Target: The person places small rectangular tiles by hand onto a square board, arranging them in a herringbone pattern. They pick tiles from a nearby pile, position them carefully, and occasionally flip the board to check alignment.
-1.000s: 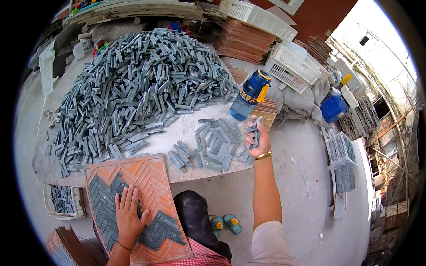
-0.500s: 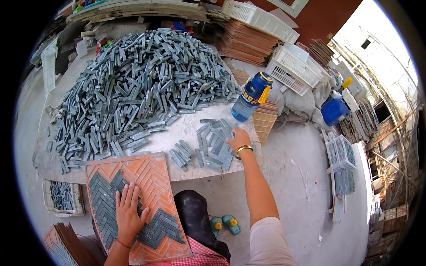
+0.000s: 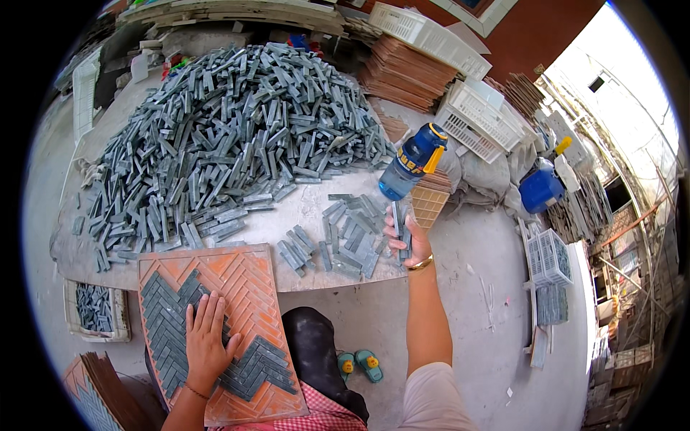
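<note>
An orange board with herringbone grooves point(image 3: 244, 298) rests tilted over my lap against the table edge. Narrow grey-green stone strips point(image 3: 256, 368) fill part of its grooves. My left hand point(image 3: 207, 341) lies flat on the board with fingers stretched, partly covering the laid strips. Raised by the right edge of the table, my right hand point(image 3: 417, 248) is closed around a few stone strips point(image 3: 397, 219), held upright. Left of that hand lies a loose cluster of strips point(image 3: 352, 233), with a smaller group point(image 3: 296, 249) farther left.
A big heap of strips point(image 3: 237, 136) covers the table's far left. A blue bottle point(image 3: 411, 164) stands near the table's right edge. Beyond are white crates point(image 3: 474, 122) and stacked orange boards point(image 3: 406, 72). A basket of strips point(image 3: 95, 310) sits at lower left; slippers point(image 3: 359, 365) lie below.
My right hand has lifted from the loose cluster and shifted slightly right, now gripping a few strips that show upright. My left hand stays flat on the board.
</note>
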{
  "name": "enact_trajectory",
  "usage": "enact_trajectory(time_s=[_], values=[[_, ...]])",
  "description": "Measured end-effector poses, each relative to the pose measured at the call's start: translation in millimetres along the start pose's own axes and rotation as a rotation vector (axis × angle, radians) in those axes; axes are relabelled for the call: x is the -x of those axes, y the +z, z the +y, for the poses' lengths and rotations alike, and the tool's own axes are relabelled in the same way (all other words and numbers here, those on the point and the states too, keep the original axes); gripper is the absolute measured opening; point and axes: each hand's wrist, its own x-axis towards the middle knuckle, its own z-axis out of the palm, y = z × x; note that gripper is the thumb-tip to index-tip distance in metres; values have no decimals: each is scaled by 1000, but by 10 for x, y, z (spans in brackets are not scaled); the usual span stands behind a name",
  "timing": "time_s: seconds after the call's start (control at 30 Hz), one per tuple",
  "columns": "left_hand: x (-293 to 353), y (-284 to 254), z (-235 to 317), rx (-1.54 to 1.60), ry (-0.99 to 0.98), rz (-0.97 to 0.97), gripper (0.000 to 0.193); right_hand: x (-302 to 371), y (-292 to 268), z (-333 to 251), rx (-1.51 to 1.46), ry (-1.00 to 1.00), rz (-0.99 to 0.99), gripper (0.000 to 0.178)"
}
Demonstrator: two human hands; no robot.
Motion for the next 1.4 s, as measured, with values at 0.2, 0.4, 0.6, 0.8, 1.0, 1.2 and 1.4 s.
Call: enact_trajectory(time_s=[0.2,0.4,0.6,0.8,1.0,1.2,1.4], values=[[-7,8,-10,2,2,0,68,-214,57,128,462,13,124,21],[-27,-13,12,13,4,13,66,-385,164,307,1375,-103,205,22],[-19,-15,15,18,1,23,66,-180,303,384,2046,-28,221,32],[-16,-15,10,31,0,27,66,-8,336,528,2090,-37,-4,36],[-2,0,-2,29,0,36,67,116,556,687,2141,77,112,32],[0,15,-3,30,7,54,67,77,317,678,2004,77,161,51],[12,28,-24,49,2,54,67,-52,229,624,1940,104,125,61]])
